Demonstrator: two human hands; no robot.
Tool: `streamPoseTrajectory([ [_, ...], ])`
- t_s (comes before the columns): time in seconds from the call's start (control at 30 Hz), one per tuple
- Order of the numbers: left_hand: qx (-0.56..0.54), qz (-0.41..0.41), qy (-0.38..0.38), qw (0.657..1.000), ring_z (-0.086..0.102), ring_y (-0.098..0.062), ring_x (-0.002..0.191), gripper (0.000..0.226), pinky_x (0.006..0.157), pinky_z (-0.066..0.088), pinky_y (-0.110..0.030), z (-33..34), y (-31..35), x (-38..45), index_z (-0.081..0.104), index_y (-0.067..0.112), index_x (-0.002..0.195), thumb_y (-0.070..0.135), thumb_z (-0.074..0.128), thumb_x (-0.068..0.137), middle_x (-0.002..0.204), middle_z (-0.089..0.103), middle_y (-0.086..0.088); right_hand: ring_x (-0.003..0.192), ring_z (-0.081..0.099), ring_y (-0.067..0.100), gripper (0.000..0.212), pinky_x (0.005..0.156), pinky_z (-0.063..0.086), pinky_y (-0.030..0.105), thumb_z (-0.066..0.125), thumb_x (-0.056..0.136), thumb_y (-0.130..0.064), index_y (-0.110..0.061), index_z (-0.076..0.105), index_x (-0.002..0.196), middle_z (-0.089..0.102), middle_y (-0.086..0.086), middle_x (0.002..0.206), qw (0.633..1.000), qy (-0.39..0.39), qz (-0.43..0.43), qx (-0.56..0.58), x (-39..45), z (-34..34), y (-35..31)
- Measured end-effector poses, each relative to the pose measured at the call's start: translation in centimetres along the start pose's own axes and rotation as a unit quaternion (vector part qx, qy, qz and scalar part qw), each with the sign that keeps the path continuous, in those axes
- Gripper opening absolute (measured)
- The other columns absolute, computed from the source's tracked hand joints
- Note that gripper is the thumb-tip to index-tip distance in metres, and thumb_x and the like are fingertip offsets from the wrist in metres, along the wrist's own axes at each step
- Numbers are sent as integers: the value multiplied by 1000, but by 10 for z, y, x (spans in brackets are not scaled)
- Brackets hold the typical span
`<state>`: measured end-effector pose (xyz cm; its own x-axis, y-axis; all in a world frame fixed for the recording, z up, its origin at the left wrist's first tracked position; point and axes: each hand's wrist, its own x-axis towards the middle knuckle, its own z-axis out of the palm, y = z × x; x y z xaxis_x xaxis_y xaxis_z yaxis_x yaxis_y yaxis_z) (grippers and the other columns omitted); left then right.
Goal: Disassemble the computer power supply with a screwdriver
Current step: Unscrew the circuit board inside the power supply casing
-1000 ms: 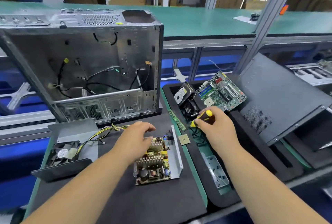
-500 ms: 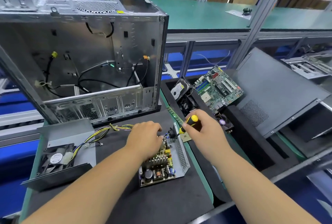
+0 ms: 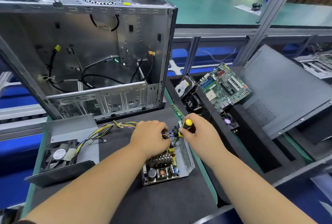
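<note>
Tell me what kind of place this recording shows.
Probably a computer teardown line in a workshop: a gutted PC case on a green-edged workbench, a pulled motherboard and hard drive in a bin.

Opened power supply [image 3: 166, 167] – board exposed, yellow-black screwdriver [image 3: 186, 126] above

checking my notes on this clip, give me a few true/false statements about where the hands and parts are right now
1. The right hand grips a yellow-and-black screwdriver. True.
2. The left hand lies on the far end of the power supply board. True.
3. The motherboard sits inside the computer case. False: it lies in the black tray to the right.
4. The cover with the fan lies right of the board. False: it lies left.
</note>
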<state>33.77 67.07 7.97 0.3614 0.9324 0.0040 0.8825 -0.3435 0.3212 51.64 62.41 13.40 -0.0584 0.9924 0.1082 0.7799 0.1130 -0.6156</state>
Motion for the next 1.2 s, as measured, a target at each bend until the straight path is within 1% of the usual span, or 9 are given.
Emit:
streamPoseTrajectory([
  [0.27,-5,-8,-5,1000,58,-16,107,36,91,32,-35,1,0,0,63,35,110,54,57,81,108,65,11,83,53,14,13,76,48,39,67,92,-26,-22,54,94,58,-7,90,1000,-9,-8,-16,4,3,1],
  [0.53,-7,-11,-1,1000,58,-15,107,36,92,31,-34,2,0,0,63,35,110,55,57,81,109,65,11,83,53,16,13,75,48,39,66,92,-24,-21,53,92,57,-6,89,1000,-21,-11,-18,7,3,0],
  [0.67,-8,-10,-1,1000,58,-15,107,35,92,32,-34,2,0,0,63,35,110,55,56,82,109,65,11,84,54,17,14,74,47,36,65,92,-19,-23,53,98,59,-4,94,998,-52,-10,-42,10,1,-2],
  [0.8,-7,-10,-3,1000,58,-15,107,35,93,32,-34,1,0,0,63,35,110,55,56,81,109,65,11,80,55,16,21,68,47,34,62,92,-17,-26,51,107,59,-6,93,993,-81,-4,-84,18,1,-7],
  [0.9,-6,-12,-3,1000,59,-16,104,33,91,32,-34,1,1,-1,63,34,106,53,56,80,105,65,11,80,54,24,13,65,45,37,58,94,-28,-19,48,97,56,0,92,987,-80,-16,-141,22,3,-11],
  [1.0,-3,-10,-4,1000,59,-17,101,30,84,29,-34,0,2,-1,62,34,103,52,54,80,98,63,10,79,52,26,38,61,37,35,50,96,-55,-20,41,86,47,-2,83,975,-63,-30,-212,23,3,-14],
  [1.03,-3,-10,-5,1000,59,-18,101,30,83,29,-34,-1,2,-1,62,34,102,51,54,80,98,63,9,77,51,26,41,59,35,35,48,96,-58,-20,39,85,46,-2,78,972,-63,-27,-227,24,3,-15],
  [1.1,-5,-14,-8,1000,59,-17,102,31,86,31,-34,-2,3,-1,63,34,104,51,55,80,100,64,10,72,49,28,37,57,31,35,49,99,-50,-17,39,86,43,-2,68,975,-79,-6,-208,25,5,-16],
  [1.2,-1,-18,-10,1000,58,-16,104,31,91,32,-35,-1,3,-1,63,34,106,52,55,81,103,64,10,70,48,28,23,57,29,34,53,101,-33,-12,44,97,45,1,67,985,-96,5,-144,26,8,-17],
])
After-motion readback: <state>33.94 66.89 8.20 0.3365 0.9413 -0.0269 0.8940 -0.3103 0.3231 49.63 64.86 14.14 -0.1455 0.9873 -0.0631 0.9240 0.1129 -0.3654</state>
